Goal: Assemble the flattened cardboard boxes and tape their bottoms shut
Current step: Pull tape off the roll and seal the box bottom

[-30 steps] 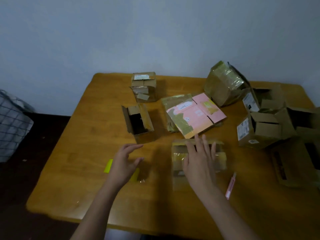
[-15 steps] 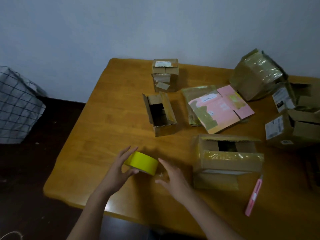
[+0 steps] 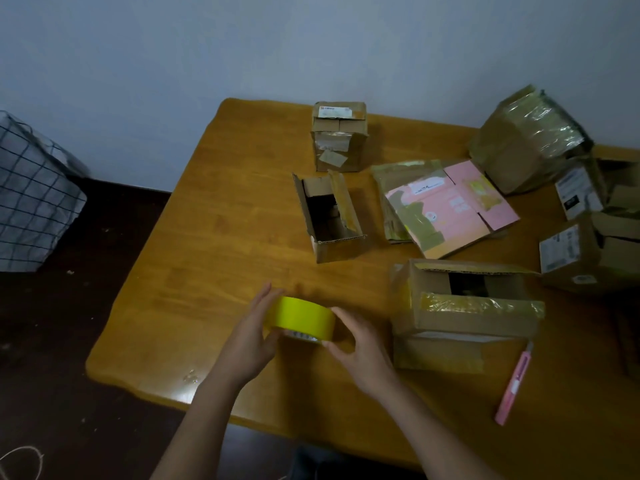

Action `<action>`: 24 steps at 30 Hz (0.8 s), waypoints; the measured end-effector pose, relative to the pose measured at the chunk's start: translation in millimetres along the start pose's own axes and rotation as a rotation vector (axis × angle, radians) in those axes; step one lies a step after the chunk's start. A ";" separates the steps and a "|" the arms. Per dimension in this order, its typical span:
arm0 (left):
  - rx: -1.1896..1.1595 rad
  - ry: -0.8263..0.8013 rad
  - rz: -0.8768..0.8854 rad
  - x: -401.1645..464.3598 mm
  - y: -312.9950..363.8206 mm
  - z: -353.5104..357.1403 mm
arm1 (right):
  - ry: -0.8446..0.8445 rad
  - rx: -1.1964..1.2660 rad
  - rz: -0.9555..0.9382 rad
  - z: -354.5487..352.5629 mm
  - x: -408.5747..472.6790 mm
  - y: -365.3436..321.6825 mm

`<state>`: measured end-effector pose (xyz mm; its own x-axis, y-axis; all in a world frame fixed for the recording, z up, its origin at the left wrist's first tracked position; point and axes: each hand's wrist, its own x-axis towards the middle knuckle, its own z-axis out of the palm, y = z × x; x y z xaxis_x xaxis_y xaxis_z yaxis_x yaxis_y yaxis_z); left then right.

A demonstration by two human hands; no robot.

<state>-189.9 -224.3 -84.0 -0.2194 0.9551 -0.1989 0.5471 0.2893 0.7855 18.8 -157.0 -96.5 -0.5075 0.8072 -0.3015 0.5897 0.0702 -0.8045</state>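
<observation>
Both hands meet on the roll of yellow tape at the near middle of the wooden surface. The left hand wraps the roll's left side, fingers up its far edge and thumb under its near edge. The right hand pinches the roll's near right edge between thumb and curled fingers. The roll is tilted, its printed core facing the person.

Just right of the right hand stands a cardboard box, its top flaps partly open over a dark gap and a band of glossy tape across its near flap. A pink utility knife lies on the surface right of the hands, near that box's right corner.

Farther off, a small open box lies on its side with its opening up, and behind it stands a closed labelled box. To the right lies a flattened pink carton on top of another flattened brown one. A large tape-wrapped box leans at the far right, with more labelled boxes crowded along the right edge.

On the dark floor to the left sits a checked bag.
</observation>
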 end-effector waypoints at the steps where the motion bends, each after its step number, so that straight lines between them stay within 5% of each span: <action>1: 0.060 -0.022 0.067 2.6 8.8 0.5 | 0.012 0.002 -0.021 0.6 0.3 0.9; 5: 0.239 -0.057 0.243 9.4 25.2 5.6 | -0.025 0.070 0.001 -3.4 2.9 5.2; 19: -0.110 0.030 0.058 -8.9 11.5 13.2 | -0.136 -0.022 0.102 -6.4 -2.8 26.4; 24: -0.175 0.052 0.003 -11.8 6.0 9.8 | 0.170 -0.352 0.180 5.9 -10.1 36.3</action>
<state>-176.2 -233.2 -82.7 -0.2621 0.9500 -0.1699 0.3995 0.2671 0.8770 41.6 -166.0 -125.7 -0.2837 0.9079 -0.3086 0.8528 0.0917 -0.5142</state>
